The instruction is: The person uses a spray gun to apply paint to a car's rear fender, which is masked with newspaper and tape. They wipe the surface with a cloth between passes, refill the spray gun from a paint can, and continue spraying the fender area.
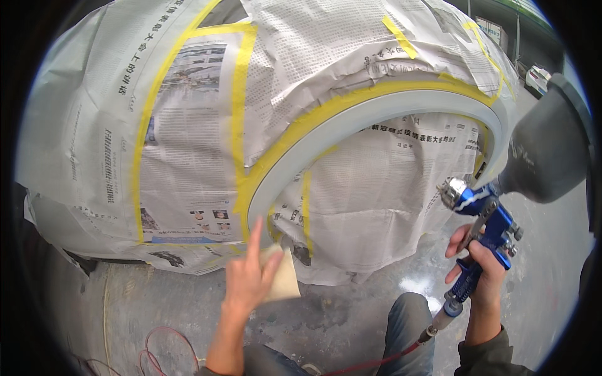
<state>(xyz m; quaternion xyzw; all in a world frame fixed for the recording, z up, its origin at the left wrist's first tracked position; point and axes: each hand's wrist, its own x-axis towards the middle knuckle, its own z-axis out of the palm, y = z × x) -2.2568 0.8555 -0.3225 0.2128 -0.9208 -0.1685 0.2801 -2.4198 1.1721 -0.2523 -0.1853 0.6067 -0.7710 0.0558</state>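
My right hand (480,263) is wrapped round the handle of a blue spray gun (492,229) topped by a large dark grey cup (549,147). The gun's silver nozzle points left, apart from the car. In my left hand (248,276) is a pale yellow sheet (285,279), cloth or paper, held by the thumb and curled fingers. That hand's index finger stretches up to the lower left end of the light grey wheel arch (329,128); I cannot tell whether it touches. Yellow masking tape (301,125) borders the arch, and newspaper (376,188) covers the wheel area inside it.
More newspaper (94,113) covers the surrounding car body. A red hose (392,362) runs from the gun's handle across my legs, and red hose loops (166,351) lie on the grey floor (338,319). A box (492,30) stands at the far right.
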